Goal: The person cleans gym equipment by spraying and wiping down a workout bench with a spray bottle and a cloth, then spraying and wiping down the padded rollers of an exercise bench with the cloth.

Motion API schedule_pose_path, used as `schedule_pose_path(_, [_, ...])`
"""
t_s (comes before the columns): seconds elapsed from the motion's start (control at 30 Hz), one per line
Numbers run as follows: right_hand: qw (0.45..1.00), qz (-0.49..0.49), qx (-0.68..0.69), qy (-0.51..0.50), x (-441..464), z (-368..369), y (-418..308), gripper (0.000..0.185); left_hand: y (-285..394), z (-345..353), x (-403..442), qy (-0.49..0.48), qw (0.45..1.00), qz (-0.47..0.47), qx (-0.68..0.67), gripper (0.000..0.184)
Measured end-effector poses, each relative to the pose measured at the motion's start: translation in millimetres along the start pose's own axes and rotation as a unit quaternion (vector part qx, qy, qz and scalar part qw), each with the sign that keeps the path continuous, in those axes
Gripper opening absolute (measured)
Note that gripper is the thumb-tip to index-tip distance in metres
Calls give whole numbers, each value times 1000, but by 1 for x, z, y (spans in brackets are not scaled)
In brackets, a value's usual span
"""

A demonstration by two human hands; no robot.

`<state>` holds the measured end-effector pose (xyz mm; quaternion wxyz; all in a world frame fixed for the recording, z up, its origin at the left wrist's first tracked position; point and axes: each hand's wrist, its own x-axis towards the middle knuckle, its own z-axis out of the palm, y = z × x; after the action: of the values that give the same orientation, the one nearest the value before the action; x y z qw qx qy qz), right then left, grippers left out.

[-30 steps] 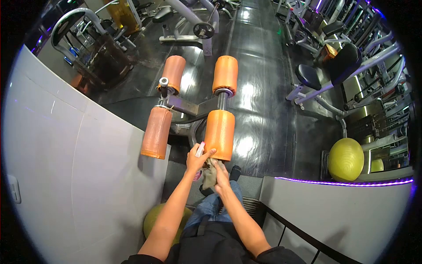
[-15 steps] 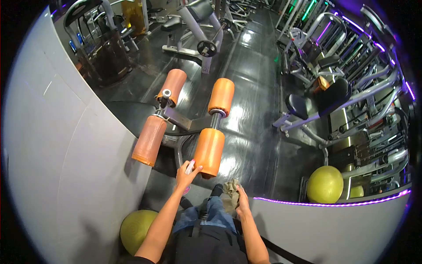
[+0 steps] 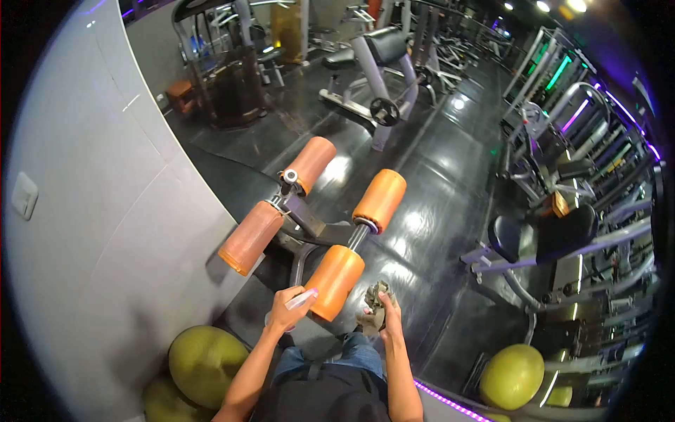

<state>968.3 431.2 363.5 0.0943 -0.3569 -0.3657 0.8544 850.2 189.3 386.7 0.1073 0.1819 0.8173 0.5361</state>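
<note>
My left hand point(image 3: 285, 309) is closed around what looks like a spray bottle point(image 3: 302, 299), whitish with pink parts; the fingers hide most of it. It is beside the near orange foam roller point(image 3: 337, 281) of a leg bench; I cannot tell whether they touch. In my right hand point(image 3: 391, 315) is a crumpled olive-beige cloth point(image 3: 373, 320), held to the right of that roller. Beyond it on the same bar is another orange roller point(image 3: 380, 200). Two faded orange rollers, a near one point(image 3: 252, 238) and a far one point(image 3: 311, 164), sit to the left.
A pale wall point(image 3: 105, 211) runs along my left, with green exercise balls point(image 3: 207, 366) at its foot. Another green ball point(image 3: 512, 376) is at the lower right. A padded seat machine point(image 3: 541, 235) stands right; a bench with a weight plate point(image 3: 384, 112) is ahead.
My view has tilted up and turned left, so the rollers appear lower. The cloth has come up and is more bunched in my right hand. My left hand still holds the spray bottle.
</note>
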Motion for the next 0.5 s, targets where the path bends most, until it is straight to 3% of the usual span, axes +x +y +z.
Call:
schedule_pose_path(0.07, [999,5,-19,-25,20,-4,-22,41,22,8,12,-19,996,-88,-9,29])
schedule_pose_path(0.2, [992,7,-107,-72,51,-22,-71,40,74,26,37,4,1000,-12,19,42])
schedule_pose_path(0.37, [976,-12,-180,-126,82,-55,-113,41,101,58,65,19,998,-51,25,43])
schedule_pose_path(0.5, [986,-13,-116,-119,93,-65,-134,37,118,79,91,37,992,-116,-25,48])
